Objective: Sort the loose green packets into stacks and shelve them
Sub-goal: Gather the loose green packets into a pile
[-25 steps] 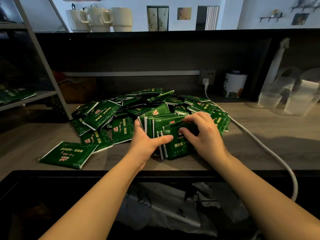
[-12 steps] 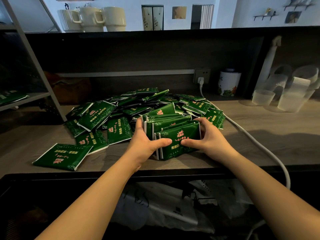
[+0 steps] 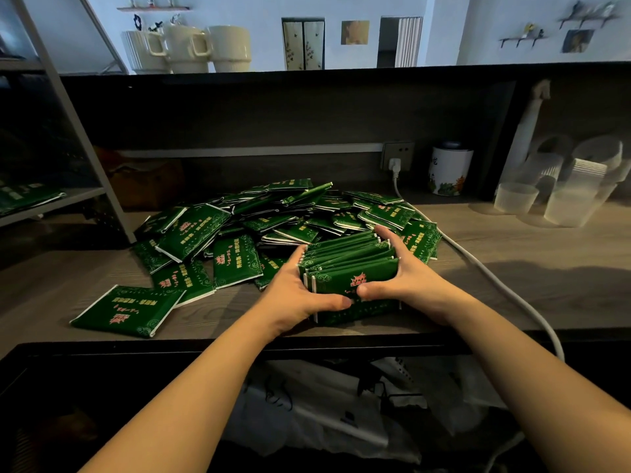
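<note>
Both hands clamp a stack of green packets [image 3: 351,278] standing on edge at the front of the desk [image 3: 512,268], approx. centre of view. Left hand [image 3: 293,295] wraps the stack's left end, fingers [image 3: 296,255] curled over the top-left corner, thumb along the front face. Right hand [image 3: 406,278] holds the right end, fingers over the far top corner, thumb on the front face w/ tip close to the left thumb. Stack's bottom edge rests on the desk.

Behind & to the left: loose pile of green packets [image 3: 273,216], overlapping, lying flat or tilted. One single packet [image 3: 128,310] lies apart at front left, flat. More packets on the metal shelf [image 3: 51,204] at far left.

White cable [image 3: 485,271] runs from the wall socket [image 3: 397,155] across the desk, right of the pile. Tin w/ flower print [image 3: 449,172] beside the socket; clear plastic cups [image 3: 566,189] at far right. Cream mugs [image 3: 187,49] on the upper ledge.
</note>
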A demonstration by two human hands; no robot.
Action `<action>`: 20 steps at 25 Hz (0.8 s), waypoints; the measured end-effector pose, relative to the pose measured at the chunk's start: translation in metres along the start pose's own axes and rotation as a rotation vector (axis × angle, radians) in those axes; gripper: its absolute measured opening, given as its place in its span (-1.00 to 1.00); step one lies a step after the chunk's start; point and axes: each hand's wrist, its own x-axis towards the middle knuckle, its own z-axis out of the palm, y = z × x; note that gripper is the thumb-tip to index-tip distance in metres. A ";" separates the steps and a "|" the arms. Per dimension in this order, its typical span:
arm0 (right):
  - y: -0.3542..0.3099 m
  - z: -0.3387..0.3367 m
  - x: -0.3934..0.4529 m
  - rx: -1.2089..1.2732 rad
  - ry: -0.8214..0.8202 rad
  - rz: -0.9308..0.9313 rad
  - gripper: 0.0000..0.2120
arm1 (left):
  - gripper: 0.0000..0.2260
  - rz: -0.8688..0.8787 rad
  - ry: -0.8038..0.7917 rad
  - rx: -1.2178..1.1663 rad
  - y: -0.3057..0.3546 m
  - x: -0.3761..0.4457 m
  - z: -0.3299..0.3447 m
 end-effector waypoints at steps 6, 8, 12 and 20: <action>0.002 0.008 -0.004 -0.051 0.101 -0.116 -0.02 | 0.06 0.011 0.162 0.079 0.008 -0.003 -0.008; 0.001 0.011 -0.003 -0.084 0.051 -0.124 -0.02 | 0.01 0.015 0.105 0.072 0.006 -0.003 -0.007; 0.001 0.012 -0.003 -0.072 0.015 -0.106 0.16 | -0.04 0.005 0.003 0.072 0.006 -0.003 -0.005; 0.004 0.012 -0.002 -0.061 0.063 -0.131 0.14 | -0.17 0.053 0.110 0.060 0.002 -0.002 -0.004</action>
